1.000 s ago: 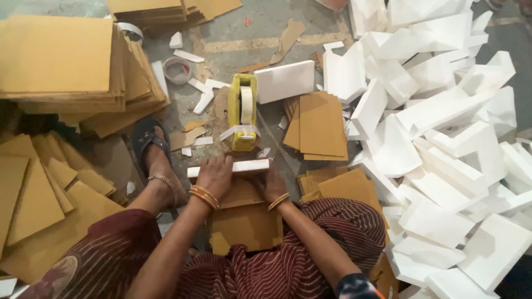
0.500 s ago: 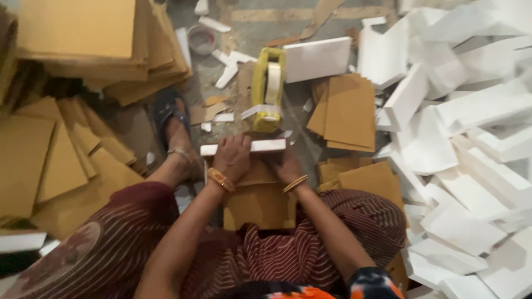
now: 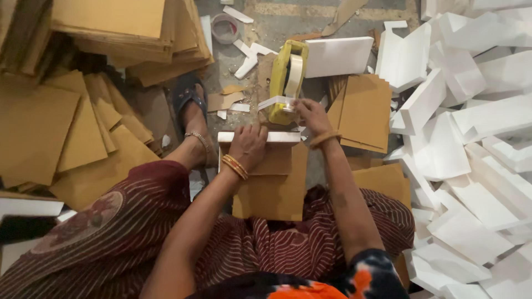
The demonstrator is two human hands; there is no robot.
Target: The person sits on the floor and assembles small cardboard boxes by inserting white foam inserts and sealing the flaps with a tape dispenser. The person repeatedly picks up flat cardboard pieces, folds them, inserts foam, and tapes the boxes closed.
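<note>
Head view, looking straight down over a floor workstation. Right hand point(image 3: 311, 115) reaching forward, fingertips pinched together on the loose end of the tape at the near end of the yellow tape dispenser point(image 3: 287, 82). Left hand point(image 3: 248, 145) pressed flat, fingers spread, on a white strip point(image 3: 244, 137) and the brown card panel point(image 3: 271, 182) beneath it, just this side of the dispenser; holding down rather than gripping. Taping step apparently in hand: a length being drawn off while the work is kept steady. Next move, by the look of it, calling for a clean pull and tear of the tape, then a square lay across the join of strip and card without letting the left hand's hold slip. White strip long, narrow, stiff-looking, lying crosswise along the far edge of the card; card flat, plain brown, resting across the lap on the red striped cloth point(image 3: 288, 249). Left of the dispenser, a sandalled foot point(image 3: 191, 113) and, beyond it, tall stacks of brown card sheets point(image 3: 122, 33). Beyond the dispenser, a spare tape roll point(image 3: 225, 27) on the concrete. Right of the dispenser, more brown panels point(image 3: 363, 111) and a sprawling heap of white folded pieces point(image 3: 471, 127).
</note>
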